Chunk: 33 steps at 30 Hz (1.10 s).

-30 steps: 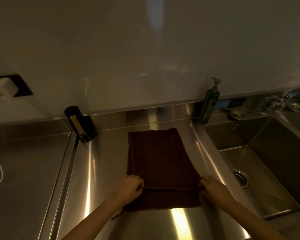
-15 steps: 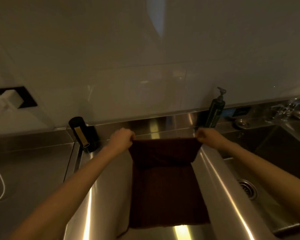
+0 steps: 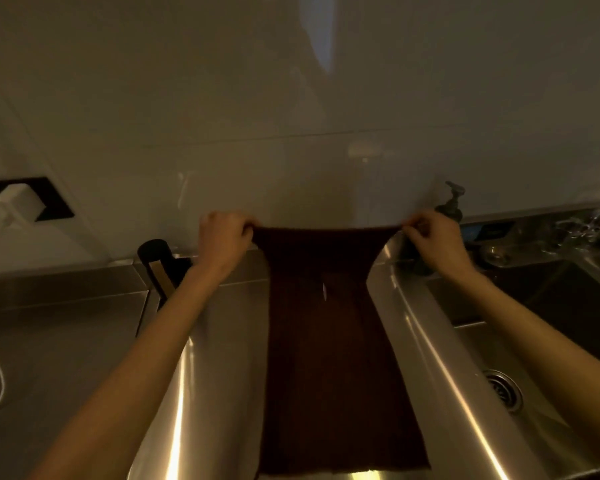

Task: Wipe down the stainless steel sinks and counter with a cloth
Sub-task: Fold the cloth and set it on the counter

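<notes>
Seen from the head camera, the dark brown cloth (image 3: 329, 375) is stretched between both hands; its lower part lies flat along the steel counter (image 3: 222, 341), and its top edge is lifted in front of the wall. The left hand (image 3: 222, 242) has its grip curled tight round the top left corner; the right hand (image 3: 433, 239) pinches the top right corner (fingers closed on the hem). The sink (image 3: 482, 344) sits just right of the cloth, its drain (image 3: 503, 389) showing; a pump bottle (image 3: 452, 202) stands behind the right hand; a dark cylinder (image 3: 155, 252) stands beside the left forearm.
</notes>
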{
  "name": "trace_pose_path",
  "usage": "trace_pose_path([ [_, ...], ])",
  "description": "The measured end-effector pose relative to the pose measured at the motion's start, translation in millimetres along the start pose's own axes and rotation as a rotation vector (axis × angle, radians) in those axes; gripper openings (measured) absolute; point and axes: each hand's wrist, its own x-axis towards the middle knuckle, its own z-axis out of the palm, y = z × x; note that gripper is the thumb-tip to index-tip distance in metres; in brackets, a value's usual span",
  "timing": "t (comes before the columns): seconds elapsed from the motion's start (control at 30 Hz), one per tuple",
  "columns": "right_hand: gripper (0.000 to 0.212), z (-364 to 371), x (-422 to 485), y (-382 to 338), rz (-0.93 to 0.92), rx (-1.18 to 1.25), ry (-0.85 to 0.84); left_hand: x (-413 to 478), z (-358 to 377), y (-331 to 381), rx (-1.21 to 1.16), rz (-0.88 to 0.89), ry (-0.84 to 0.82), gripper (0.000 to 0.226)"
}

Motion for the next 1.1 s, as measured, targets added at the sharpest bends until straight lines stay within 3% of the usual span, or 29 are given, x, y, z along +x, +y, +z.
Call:
trace_pose_path([
  [0.1,0.008,9,-70,19,-0.027,-0.086,-0.148,-81,12,-4,0.051,-0.033,-0.044,0.024],
  [0.27,0.009,38,-189,62,0.133,-0.098,-0.426,-215,50,-5,0.074,0.084,-0.233,0.037],
  [0.4,0.019,48,-240,83,0.197,-0.108,-0.507,-276,65,-4,0.037,0.048,-0.345,0.024],
  [0.67,0.017,48,-267,90,0.117,-0.23,-0.552,-300,59,0,0.049,0.05,-0.374,0.023],
  [0.8,0.016,47,-279,101,0.022,-0.422,-0.627,-312,64,2,0.07,0.055,-0.508,0.042],
  [1.0,0.011,48,-285,106,-0.054,-0.508,-0.649,-325,67,0,0.01,0.115,-0.555,0.044],
  [1.1,0.035,48,-287,108,-0.166,-0.47,-0.616,-325,64,-3,0.035,0.154,-0.601,0.045],
])
